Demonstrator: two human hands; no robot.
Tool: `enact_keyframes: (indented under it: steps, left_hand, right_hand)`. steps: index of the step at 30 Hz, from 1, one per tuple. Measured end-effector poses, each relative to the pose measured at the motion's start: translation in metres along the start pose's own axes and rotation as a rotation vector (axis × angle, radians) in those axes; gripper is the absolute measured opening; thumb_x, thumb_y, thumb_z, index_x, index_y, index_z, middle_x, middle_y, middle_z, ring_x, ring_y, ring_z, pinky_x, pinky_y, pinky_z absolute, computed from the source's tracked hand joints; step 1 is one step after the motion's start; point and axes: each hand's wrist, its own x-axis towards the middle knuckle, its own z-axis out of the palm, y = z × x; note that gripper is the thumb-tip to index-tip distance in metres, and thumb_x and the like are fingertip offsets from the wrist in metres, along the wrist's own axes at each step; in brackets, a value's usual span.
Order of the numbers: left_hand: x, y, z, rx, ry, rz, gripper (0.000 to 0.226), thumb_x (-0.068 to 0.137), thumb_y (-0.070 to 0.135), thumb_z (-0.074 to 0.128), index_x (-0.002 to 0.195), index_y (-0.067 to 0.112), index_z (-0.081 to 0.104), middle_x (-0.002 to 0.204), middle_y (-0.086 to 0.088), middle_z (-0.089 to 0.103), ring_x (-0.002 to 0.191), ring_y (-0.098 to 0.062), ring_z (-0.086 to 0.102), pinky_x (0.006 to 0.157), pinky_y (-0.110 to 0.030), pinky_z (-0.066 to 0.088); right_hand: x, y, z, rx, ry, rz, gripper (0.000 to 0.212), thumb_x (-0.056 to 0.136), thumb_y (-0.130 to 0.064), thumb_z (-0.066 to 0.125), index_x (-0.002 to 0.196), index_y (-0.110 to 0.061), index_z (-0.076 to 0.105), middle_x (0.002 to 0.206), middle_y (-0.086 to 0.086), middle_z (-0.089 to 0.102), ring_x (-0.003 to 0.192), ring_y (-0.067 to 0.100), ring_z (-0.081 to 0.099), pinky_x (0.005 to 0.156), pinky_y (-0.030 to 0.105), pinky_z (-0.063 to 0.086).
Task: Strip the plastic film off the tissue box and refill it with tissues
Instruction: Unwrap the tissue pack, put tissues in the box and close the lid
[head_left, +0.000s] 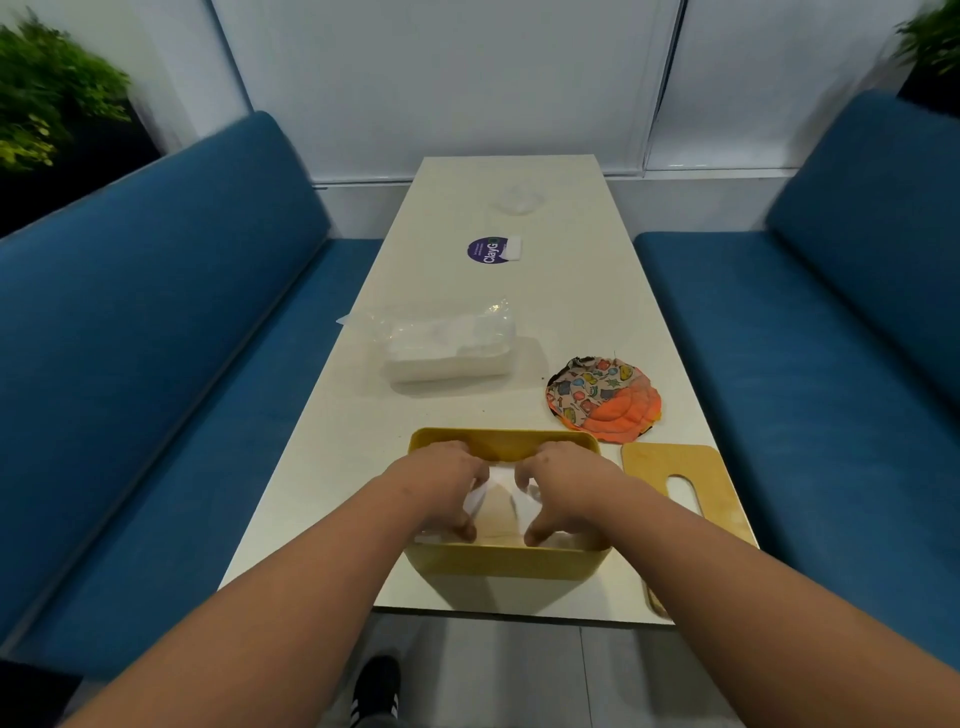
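A yellow tissue box (506, 560) stands open at the near edge of the white table (613, 322). Both hands reach down inside it. My left hand (441, 480) and my right hand (563, 483) each pinch white tissues (501, 475) lying in the box, fingers curled on them. The box's wooden lid (691, 467), with a slot in it, lies flat just right of the box. A pack of tissues in clear plastic film (449, 348) rests farther back on the table, left of centre.
A round colourful fabric pad (605, 400) lies behind the lid. A purple sticker (488, 250) and a crumpled clear film piece (519, 200) sit farther back. Blue benches (156, 338) flank the table on both sides. My shoe (376, 686) shows below the table edge.
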Motion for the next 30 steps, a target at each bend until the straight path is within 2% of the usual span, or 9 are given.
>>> enact_keyframes:
  steps: [3, 7, 10, 12, 16, 19, 25, 28, 30]
  left_hand:
    - [0.000, -0.008, -0.012, -0.131, 0.058, -0.002, 0.063, 0.069, 0.051, 0.077, 0.126, 0.032, 0.055, 0.117, 0.008, 0.055, 0.101, -0.015, 0.053, 0.084, -0.029, 0.047]
    - [-0.005, -0.029, -0.034, -0.518, 0.311, -0.090, 0.043, 0.071, 0.054, 0.074, 0.108, 0.034, 0.065, 0.100, 0.015, 0.063, 0.083, -0.001, 0.058, 0.069, -0.019, 0.046]
    - [-0.006, -0.052, -0.043, -0.659, 0.466, -0.202, 0.026, 0.078, 0.053, 0.069, 0.095, 0.034, 0.065, 0.088, 0.018, 0.063, 0.079, 0.003, 0.057, 0.060, -0.014, 0.040]
    - [-0.005, -0.070, -0.045, -0.710, 0.515, -0.300, 0.020, 0.082, 0.051, 0.066, 0.087, 0.032, 0.066, 0.084, 0.017, 0.063, 0.080, -0.001, 0.058, 0.060, -0.018, 0.044]
    - [0.006, -0.115, -0.039, -0.817, 0.536, -0.496, 0.021, 0.085, 0.046, 0.063, 0.081, 0.026, 0.065, 0.081, 0.006, 0.066, 0.081, -0.014, 0.064, 0.073, -0.037, 0.057]
    - [0.021, -0.145, -0.032, -0.909, 0.550, -0.578, 0.024, 0.086, 0.041, 0.063, 0.077, 0.019, 0.065, 0.081, -0.001, 0.067, 0.080, -0.022, 0.066, 0.074, -0.044, 0.058]
    - [0.073, -0.200, -0.019, -1.057, 0.519, -0.695, 0.027, 0.088, 0.035, 0.061, 0.079, 0.010, 0.064, 0.077, -0.006, 0.067, 0.066, -0.021, 0.068, 0.073, -0.045, 0.059]
    - [0.105, -0.215, -0.016, -1.182, 0.465, -0.674, 0.031, 0.086, 0.036, 0.063, 0.082, 0.006, 0.065, 0.070, -0.004, 0.066, 0.059, -0.020, 0.064, 0.077, -0.045, 0.058]
    - [0.124, -0.222, -0.015, -1.311, 0.425, -0.652, 0.037, 0.084, 0.039, 0.066, 0.082, 0.001, 0.064, 0.071, -0.006, 0.064, 0.058, -0.023, 0.061, 0.079, -0.048, 0.057]
  right_hand:
    - [0.002, 0.004, -0.013, 0.124, 0.023, 0.009, 0.068, 0.065, -0.061, 0.077, 0.122, -0.029, 0.059, 0.115, -0.005, 0.061, 0.101, 0.016, 0.055, 0.080, 0.032, 0.047]
    - [0.008, 0.007, -0.044, 0.408, 0.229, 0.022, 0.051, 0.076, -0.065, 0.066, 0.112, -0.029, 0.065, 0.102, -0.008, 0.067, 0.087, 0.008, 0.056, 0.072, 0.027, 0.042]
    - [0.022, 0.006, -0.060, 0.745, 0.414, 0.079, 0.033, 0.080, -0.058, 0.066, 0.095, -0.029, 0.068, 0.091, -0.008, 0.068, 0.084, 0.012, 0.064, 0.075, 0.034, 0.053]
    - [0.038, 0.005, -0.067, 0.914, 0.496, 0.121, 0.029, 0.084, -0.053, 0.066, 0.093, -0.026, 0.068, 0.090, -0.005, 0.068, 0.084, 0.017, 0.065, 0.077, 0.040, 0.055]
    - [0.077, 0.010, -0.073, 1.041, 0.598, 0.259, 0.028, 0.088, -0.047, 0.062, 0.098, -0.022, 0.068, 0.093, -0.004, 0.066, 0.087, 0.017, 0.063, 0.078, 0.041, 0.055]
    - [0.106, 0.017, -0.071, 0.978, 0.662, 0.377, 0.028, 0.089, -0.046, 0.061, 0.099, -0.021, 0.066, 0.095, -0.006, 0.066, 0.086, 0.014, 0.057, 0.066, 0.029, 0.043]
    - [0.165, 0.031, -0.070, 1.005, 0.670, 0.567, 0.060, 0.089, -0.054, 0.056, 0.132, -0.012, 0.051, 0.129, 0.006, 0.056, 0.118, 0.025, 0.051, 0.085, 0.030, 0.035]
    - [0.189, 0.039, -0.068, 1.058, 0.635, 0.621, 0.067, 0.086, -0.064, 0.054, 0.128, -0.012, 0.053, 0.127, 0.004, 0.056, 0.115, 0.026, 0.051, 0.085, 0.034, 0.040]
    - [0.202, 0.043, -0.066, 1.104, 0.616, 0.635, 0.062, 0.084, -0.066, 0.054, 0.112, -0.011, 0.058, 0.109, 0.003, 0.058, 0.100, 0.025, 0.054, 0.082, 0.039, 0.044]
